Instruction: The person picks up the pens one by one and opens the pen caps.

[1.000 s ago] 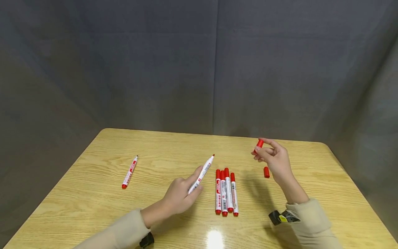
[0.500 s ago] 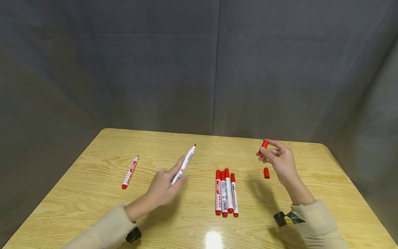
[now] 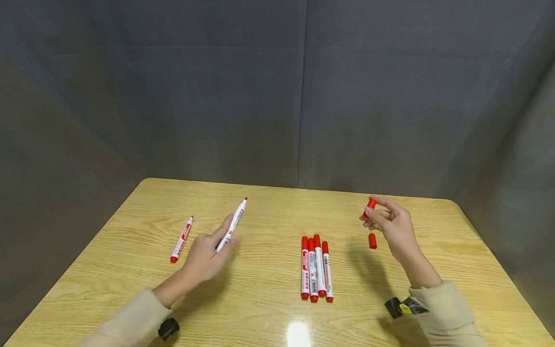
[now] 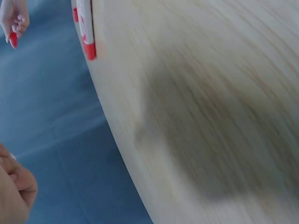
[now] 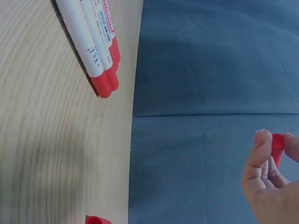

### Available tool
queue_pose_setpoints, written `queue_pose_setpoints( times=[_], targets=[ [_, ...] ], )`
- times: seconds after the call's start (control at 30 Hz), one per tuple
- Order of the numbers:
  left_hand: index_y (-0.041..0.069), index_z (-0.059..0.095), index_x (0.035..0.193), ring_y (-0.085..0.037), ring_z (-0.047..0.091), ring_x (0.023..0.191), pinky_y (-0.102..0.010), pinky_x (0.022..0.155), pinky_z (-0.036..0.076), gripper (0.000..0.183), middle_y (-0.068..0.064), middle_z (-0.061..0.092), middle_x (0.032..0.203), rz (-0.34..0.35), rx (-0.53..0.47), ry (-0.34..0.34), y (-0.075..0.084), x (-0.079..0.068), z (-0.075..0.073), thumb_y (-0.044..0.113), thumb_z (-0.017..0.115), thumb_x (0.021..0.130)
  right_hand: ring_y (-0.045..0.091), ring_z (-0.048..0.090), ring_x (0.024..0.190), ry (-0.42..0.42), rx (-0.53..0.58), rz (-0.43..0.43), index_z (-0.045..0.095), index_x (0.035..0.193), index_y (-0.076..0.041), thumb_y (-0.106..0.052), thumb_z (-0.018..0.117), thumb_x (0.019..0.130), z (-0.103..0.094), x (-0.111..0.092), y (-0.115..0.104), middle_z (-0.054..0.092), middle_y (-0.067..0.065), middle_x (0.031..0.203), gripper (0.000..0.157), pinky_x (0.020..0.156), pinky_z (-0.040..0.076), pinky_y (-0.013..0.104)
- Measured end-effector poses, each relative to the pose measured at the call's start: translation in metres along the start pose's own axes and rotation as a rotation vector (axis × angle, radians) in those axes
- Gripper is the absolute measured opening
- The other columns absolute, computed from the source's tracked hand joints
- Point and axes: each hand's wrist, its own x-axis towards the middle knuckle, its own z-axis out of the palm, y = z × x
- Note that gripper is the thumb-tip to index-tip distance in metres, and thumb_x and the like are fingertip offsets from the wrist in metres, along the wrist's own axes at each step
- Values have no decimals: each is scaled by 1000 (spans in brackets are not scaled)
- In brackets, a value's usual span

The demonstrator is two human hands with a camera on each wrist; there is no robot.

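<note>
My left hand [image 3: 205, 255] grips an uncapped white marker [image 3: 232, 225], its red tip pointing up and away, above the left-middle of the table. To its left an uncapped marker [image 3: 181, 239] lies on the wood, tip toward the far edge. My right hand [image 3: 396, 231] pinches a red cap [image 5: 277, 145] between thumb and fingers, raised over the right side. Below that hand a second red cap [image 3: 372, 241] lies on the table. Between the hands, several capped red-and-white markers [image 3: 315, 269] lie side by side, red caps facing away.
The wooden table [image 3: 260, 308] has rounded far corners. A dark grey cloth [image 3: 299, 96] hangs behind it and along the sides. Black wrist cameras sit at both cuffs, the left one [image 3: 168, 328] near the front edge.
My left hand has moved left with its marker, away from the row of capped markers toward the lying uncapped one. My right hand, still pinching the cap, has shifted slightly right.
</note>
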Motion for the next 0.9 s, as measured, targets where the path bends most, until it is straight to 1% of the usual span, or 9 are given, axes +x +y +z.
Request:
queue_pose_setpoints(
  times=[0.3, 0.33, 0.37, 0.47, 0.53, 0.57, 0.6, 0.73, 0.9],
  targets=[
    [-4, 44, 132, 7, 17, 39, -18, 34, 23, 50, 16, 26, 47, -16, 48, 27, -24, -8, -8, 15, 57, 88, 6, 61, 61, 7, -18, 16, 45, 120, 7, -12, 60, 88, -4, 0, 6, 67, -5, 72, 40, 60, 50, 20],
    [-4, 44, 132, 7, 17, 39, -20, 38, 32, 50, 16, 25, 47, -18, 60, 33, -26, -8, -9, 15, 57, 88, 6, 61, 61, 6, -17, 17, 45, 120, 6, -12, 60, 88, -4, -1, 6, 67, -5, 72, 39, 60, 50, 20],
    [-4, 44, 132, 7, 17, 38, -23, 46, 41, 50, 16, 26, 46, -23, 74, 33, -28, -9, -10, 16, 57, 88, 6, 61, 61, 5, -17, 18, 46, 119, 6, -12, 60, 88, -4, -1, 6, 67, -5, 72, 39, 60, 50, 20],
    [-4, 45, 131, 5, 18, 38, -25, 46, 41, 49, 16, 25, 45, -33, 107, 38, -32, -11, -15, 16, 57, 88, 7, 61, 61, 5, -9, 20, 47, 118, 4, -11, 60, 88, -5, -1, 6, 67, -5, 72, 36, 61, 50, 21],
    [-2, 46, 132, 3, 18, 39, -27, 47, 40, 49, 15, 25, 46, -39, 133, 39, -36, -12, -19, 15, 57, 87, 7, 61, 61, 6, -6, 19, 47, 117, 3, -10, 60, 88, -5, -1, 6, 67, -5, 72, 34, 61, 51, 21],
    [-1, 46, 132, 2, 19, 40, -24, 41, 32, 48, 13, 25, 46, -43, 142, 37, -38, -12, -21, 15, 57, 87, 7, 61, 61, 6, -7, 19, 47, 117, 3, -10, 60, 88, -6, -2, 6, 67, -5, 72, 34, 61, 51, 21],
    [-1, 47, 131, 1, 20, 40, -22, 38, 24, 49, 12, 26, 47, -47, 152, 40, -40, -12, -23, 14, 58, 86, 7, 61, 61, 6, -2, 20, 48, 117, 3, -10, 60, 88, -6, -2, 6, 67, -5, 72, 34, 61, 51, 21],
    [-1, 47, 131, -1, 22, 41, -23, 38, 24, 49, 9, 29, 47, -64, 187, 36, -48, -14, -29, 14, 58, 86, 7, 61, 61, 4, 1, 19, 47, 116, 3, -10, 59, 88, -8, -3, 6, 67, -5, 72, 33, 60, 51, 21],
    [-3, 45, 132, 0, 21, 38, -22, 36, 24, 50, 10, 29, 45, -94, 205, 2, -57, -16, -38, 14, 58, 87, 7, 61, 61, 6, 6, 16, 49, 113, -1, -9, 60, 88, -9, -3, 6, 67, -5, 72, 29, 60, 51, 21]
  ],
)
